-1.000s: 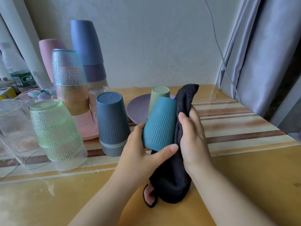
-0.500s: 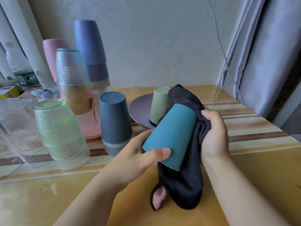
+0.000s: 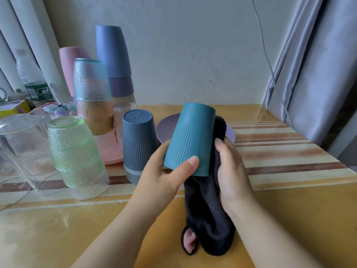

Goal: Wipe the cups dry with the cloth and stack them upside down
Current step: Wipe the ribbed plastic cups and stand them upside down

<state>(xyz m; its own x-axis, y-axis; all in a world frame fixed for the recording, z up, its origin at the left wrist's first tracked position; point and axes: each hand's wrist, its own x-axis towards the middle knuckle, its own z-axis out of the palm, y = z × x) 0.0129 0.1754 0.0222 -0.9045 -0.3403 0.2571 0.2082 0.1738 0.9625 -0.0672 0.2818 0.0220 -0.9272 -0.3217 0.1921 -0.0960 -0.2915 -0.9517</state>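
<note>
My left hand (image 3: 164,176) grips a teal ribbed cup (image 3: 190,138) near its rim, bottom end up and tilted slightly right. My right hand (image 3: 230,171) holds a black cloth (image 3: 206,215) against the cup's right side; the cloth hangs down to the table, showing a pink underside at its lower end. A dark grey-blue cup (image 3: 138,144) stands upside down just left of my hands. The green cup seen before is hidden behind the teal cup.
A purple plate (image 3: 166,128) lies behind the cup. At left stand a green textured glass stack (image 3: 75,155), a clear jug (image 3: 19,147), a teal-and-amber glass stack (image 3: 92,97), a tall blue and purple cup stack (image 3: 114,59), a pink cup (image 3: 67,60) and a water bottle (image 3: 32,82). Grey curtain (image 3: 318,64) on the right.
The teal cup has swung back from a strong tilt to nearly upright and risen, hiding the green cup. My right hand slid down the cloth along the cup's side.
</note>
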